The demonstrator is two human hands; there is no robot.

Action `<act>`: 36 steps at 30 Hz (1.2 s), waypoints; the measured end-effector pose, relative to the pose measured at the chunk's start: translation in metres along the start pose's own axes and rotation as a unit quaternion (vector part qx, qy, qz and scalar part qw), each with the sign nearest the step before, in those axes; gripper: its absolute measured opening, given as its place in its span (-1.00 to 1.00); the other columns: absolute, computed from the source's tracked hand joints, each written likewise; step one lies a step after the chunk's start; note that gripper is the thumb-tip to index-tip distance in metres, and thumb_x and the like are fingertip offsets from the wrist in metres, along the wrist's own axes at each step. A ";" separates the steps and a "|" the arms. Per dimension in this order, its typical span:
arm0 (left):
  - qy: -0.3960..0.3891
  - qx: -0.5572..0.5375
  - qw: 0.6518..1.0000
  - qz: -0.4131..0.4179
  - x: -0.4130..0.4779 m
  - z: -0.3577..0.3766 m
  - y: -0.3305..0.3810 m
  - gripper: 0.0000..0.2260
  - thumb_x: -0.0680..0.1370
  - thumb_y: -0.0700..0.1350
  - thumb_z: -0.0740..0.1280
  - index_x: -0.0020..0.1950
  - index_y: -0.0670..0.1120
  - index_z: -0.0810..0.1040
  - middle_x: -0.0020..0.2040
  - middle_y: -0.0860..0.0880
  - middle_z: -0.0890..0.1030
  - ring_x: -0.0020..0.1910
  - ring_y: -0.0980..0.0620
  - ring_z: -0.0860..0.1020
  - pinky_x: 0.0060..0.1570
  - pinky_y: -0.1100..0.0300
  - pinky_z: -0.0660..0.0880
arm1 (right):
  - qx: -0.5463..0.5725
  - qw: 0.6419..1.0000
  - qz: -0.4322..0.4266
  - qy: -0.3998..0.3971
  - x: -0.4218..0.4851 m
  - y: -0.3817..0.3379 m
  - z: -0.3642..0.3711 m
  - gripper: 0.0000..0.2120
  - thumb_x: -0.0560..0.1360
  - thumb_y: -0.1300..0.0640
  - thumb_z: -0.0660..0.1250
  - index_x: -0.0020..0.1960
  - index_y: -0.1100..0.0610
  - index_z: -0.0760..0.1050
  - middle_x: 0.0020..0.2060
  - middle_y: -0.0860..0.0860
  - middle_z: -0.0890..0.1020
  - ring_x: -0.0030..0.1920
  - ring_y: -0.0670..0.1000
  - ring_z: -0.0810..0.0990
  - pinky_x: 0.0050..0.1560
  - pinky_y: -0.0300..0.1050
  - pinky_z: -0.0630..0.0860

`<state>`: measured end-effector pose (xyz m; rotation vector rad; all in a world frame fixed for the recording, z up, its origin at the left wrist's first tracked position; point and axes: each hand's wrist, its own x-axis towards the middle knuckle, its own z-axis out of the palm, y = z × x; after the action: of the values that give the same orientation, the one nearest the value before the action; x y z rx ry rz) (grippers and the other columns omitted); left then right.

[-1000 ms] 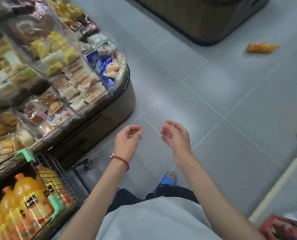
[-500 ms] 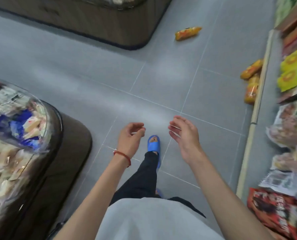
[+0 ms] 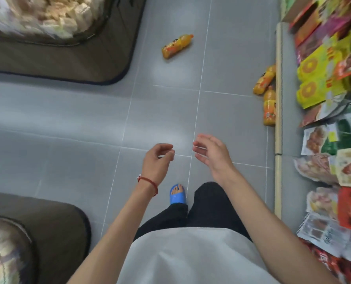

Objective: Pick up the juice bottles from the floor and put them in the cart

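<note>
**Orange juice bottles (image 3: 270, 108) seen lying at the shelf rail (image 3: 278, 48)**

Two were found against the rail, well apart from both hands. A third bottle (image 3: 176, 46) was seen far off the rail, near a brown display bin (image 3: 78, 58). The left hand (image 3: 157, 162) and right hand (image 3: 211, 155) were held loosely curled, nothing gripped or touched. Snack packets (image 3: 318, 78) were stacked behind the rail.

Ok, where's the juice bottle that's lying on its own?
Head view, top centre: the lone juice bottle lies on the floor, just right of the dark display island and its rounded corner.
</note>
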<state>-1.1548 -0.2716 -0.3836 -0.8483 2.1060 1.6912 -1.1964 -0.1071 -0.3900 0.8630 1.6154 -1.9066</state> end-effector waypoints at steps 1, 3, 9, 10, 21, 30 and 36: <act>-0.004 0.003 1.000 -0.001 0.018 0.007 0.015 -0.81 0.60 -0.24 0.35 0.20 -0.15 0.62 0.08 -0.13 0.68 0.02 -0.05 0.65 -0.02 0.21 0.50 | 0.006 1.000 0.001 0.002 0.017 -0.016 -0.001 -0.95 0.60 0.13 0.39 0.05 0.03 0.62 -0.13 -0.02 0.69 -0.10 -0.03 0.69 0.03 -0.12 0.60; -0.008 0.014 1.000 -0.010 0.056 0.021 0.043 -0.81 0.60 -0.23 0.35 0.21 -0.17 0.61 0.09 -0.15 0.68 0.00 -0.04 0.64 -0.03 0.20 0.49 | 0.012 1.000 0.009 0.011 0.053 -0.047 -0.005 -0.94 0.60 0.13 0.39 0.05 0.03 0.62 -0.12 -0.01 0.69 -0.10 -0.03 0.69 0.02 -0.13 0.60; -0.011 0.042 0.999 -0.024 0.170 0.081 0.132 -0.81 0.61 -0.22 0.35 0.22 -0.17 0.61 0.11 -0.18 0.67 0.06 -0.13 0.65 0.01 0.16 0.52 | -0.016 0.999 0.029 0.019 0.170 -0.147 -0.021 -0.95 0.60 0.12 0.37 0.04 0.03 0.61 -0.07 0.03 0.69 -0.07 0.00 0.68 0.10 -0.07 0.59; -0.013 0.044 0.998 -0.030 0.186 0.091 0.147 -0.81 0.61 -0.22 0.35 0.22 -0.18 0.61 0.10 -0.18 0.68 0.08 -0.14 0.65 0.03 0.16 0.54 | -0.022 0.999 0.036 0.020 0.185 -0.163 -0.025 -0.95 0.60 0.12 0.36 0.03 0.03 0.61 -0.07 0.03 0.69 -0.07 0.00 0.68 0.12 -0.05 0.59; 0.010 -0.009 0.998 -0.062 0.363 0.132 0.279 -0.84 0.61 -0.22 0.35 0.18 -0.14 0.61 0.09 -0.15 0.67 0.02 -0.06 0.64 -0.08 0.25 0.51 | -0.078 0.995 0.059 0.000 0.348 -0.334 -0.002 -0.92 0.63 0.16 0.32 0.00 0.04 0.58 -0.11 0.02 0.66 -0.10 0.01 0.64 0.02 -0.11 0.57; -0.023 0.005 0.994 -0.109 0.539 0.120 0.365 -0.84 0.60 -0.24 0.33 0.16 -0.16 0.60 -0.01 -0.07 0.66 -0.03 -0.03 0.63 0.02 0.16 0.49 | -0.084 0.992 0.092 0.029 0.494 -0.447 0.074 -0.92 0.63 0.15 0.32 -0.02 0.04 0.57 -0.10 0.03 0.66 -0.03 0.05 0.64 0.23 0.03 0.58; -0.017 0.037 0.992 -0.116 0.641 0.105 0.425 -0.80 0.62 -0.24 0.31 0.23 -0.20 0.59 0.11 -0.19 0.66 -0.01 -0.06 0.63 0.06 0.15 0.53 | -0.072 0.992 0.103 0.010 0.574 -0.515 0.126 -0.93 0.64 0.13 0.32 0.01 0.03 0.57 -0.08 0.04 0.66 -0.04 0.04 0.65 0.07 -0.09 0.59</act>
<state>-1.9278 -0.2783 -0.4503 -0.9906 1.9495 1.4898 -1.9756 -0.1225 -0.4526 0.9504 1.5870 -1.6247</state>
